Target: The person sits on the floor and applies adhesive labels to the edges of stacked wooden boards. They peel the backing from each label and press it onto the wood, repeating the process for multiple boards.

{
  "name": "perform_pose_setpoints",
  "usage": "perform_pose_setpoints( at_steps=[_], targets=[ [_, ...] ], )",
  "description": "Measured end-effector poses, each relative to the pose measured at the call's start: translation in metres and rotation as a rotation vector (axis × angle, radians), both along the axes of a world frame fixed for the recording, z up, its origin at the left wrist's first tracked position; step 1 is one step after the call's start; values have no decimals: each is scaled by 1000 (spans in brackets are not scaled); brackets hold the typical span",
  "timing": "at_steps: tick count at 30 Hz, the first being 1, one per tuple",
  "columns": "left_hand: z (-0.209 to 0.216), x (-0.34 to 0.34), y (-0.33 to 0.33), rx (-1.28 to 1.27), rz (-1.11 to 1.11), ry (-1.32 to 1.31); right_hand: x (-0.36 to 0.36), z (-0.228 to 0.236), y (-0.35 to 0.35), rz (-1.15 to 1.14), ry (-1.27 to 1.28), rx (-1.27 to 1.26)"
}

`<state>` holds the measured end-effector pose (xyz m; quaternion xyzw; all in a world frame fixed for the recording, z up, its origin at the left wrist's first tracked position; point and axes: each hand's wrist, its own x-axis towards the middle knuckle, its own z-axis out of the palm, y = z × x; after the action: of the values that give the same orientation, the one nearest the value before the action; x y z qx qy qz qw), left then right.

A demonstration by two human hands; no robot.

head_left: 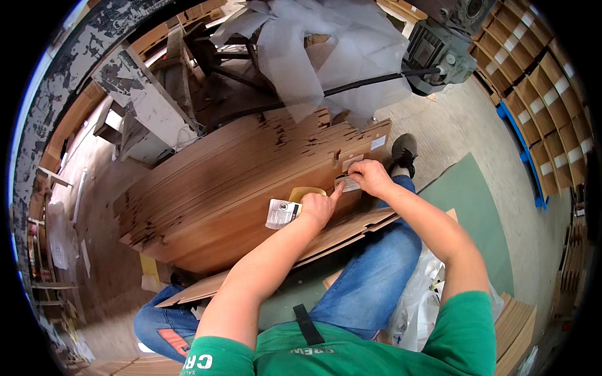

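Observation:
A row of flattened cardboard boxes (pixel 232 182) stands on edge before me. My left hand (pixel 318 208) has its lower fingers folded over a small stack of white labels (pixel 281 214) with yellow backing paper (pixel 305 192). Its index finger stretches out to a white label (pixel 348 184) at the right end of the front cardboard. My right hand (pixel 372 178) is closed, its fingertips pinching at the upper edge of that label. Another white label (pixel 378 142) sits on a cardboard panel farther back.
A loose cardboard sheet (pixel 357 227) lies across my legs. Crumpled translucent plastic (pixel 332 50) and a grey motor (pixel 433 53) are at the far side. Stacked cartons (pixel 542 94) rest on a blue pallet (pixel 523 150) at right. A clear plastic bag (pixel 414 307) lies beside my right leg.

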<state>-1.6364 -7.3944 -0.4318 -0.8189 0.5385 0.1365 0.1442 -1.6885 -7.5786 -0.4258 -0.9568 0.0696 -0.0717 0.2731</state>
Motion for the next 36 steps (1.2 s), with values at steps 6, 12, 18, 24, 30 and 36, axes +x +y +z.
perform_pose_setpoints(
  at_steps=[6,12,18,24,30,36],
  targets=[
    [-15,6,-7,50,-13,-44,2,-6,1,6,-75,-87],
    [-11,4,-8,90,47,-56,-2,9,3,-99,-14,-313],
    [-17,7,-8,69,25,-31,-22,52,-33,-356,264,-40],
    [-15,18,-4,-14,17,6,2,52,3,281,613,16],
    [24,14,24,-105,81,22,22,29,-34,40,563,39],
    [57,17,118,-310,208,312,-3,20,-53,-460,204,237]
  ],
)
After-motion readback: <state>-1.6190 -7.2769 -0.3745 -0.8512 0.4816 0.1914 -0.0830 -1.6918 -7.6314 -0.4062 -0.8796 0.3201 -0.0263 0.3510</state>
